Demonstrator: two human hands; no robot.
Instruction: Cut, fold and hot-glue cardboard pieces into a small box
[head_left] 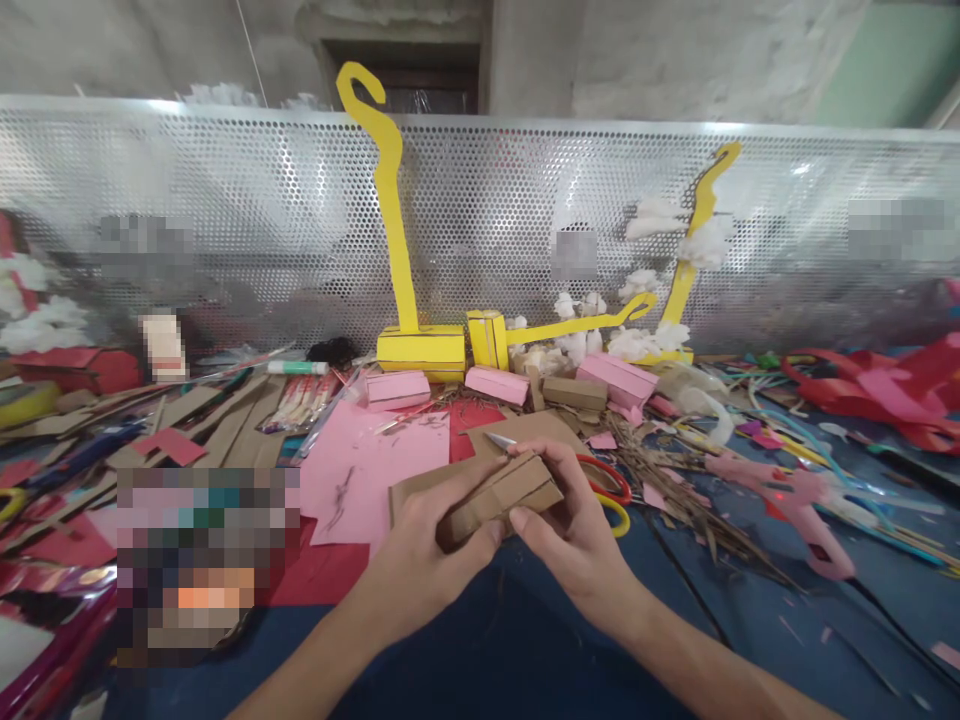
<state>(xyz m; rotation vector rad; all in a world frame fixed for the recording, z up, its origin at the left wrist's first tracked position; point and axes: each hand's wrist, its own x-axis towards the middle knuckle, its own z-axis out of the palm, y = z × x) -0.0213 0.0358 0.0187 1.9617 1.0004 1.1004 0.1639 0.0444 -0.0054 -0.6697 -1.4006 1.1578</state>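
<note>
Between my two hands is a small brown cardboard box (501, 497), tilted, with dark seams along its edges. My left hand (427, 540) wraps its left end, thumb along the near side. The fingers and thumb of my right hand (566, 515) close on its right end. Just behind the box lie scissors with red and yellow handles (616, 517), their blade tip showing past my fingers. Brown cardboard sheets (409, 490) lie beneath and behind my hands. To the left is a pink paper sheet (375, 470) over red paper (322, 575).
Yellow hook-shaped pieces on boxes (420, 348) stand against a perforated metal panel (262, 230). Small pink boxes (496, 384) line up before them. A pink glue gun (802, 505) lies at right, near twigs (690, 500). Cardboard scraps (247, 420) clutter the left of the blue table (480, 660).
</note>
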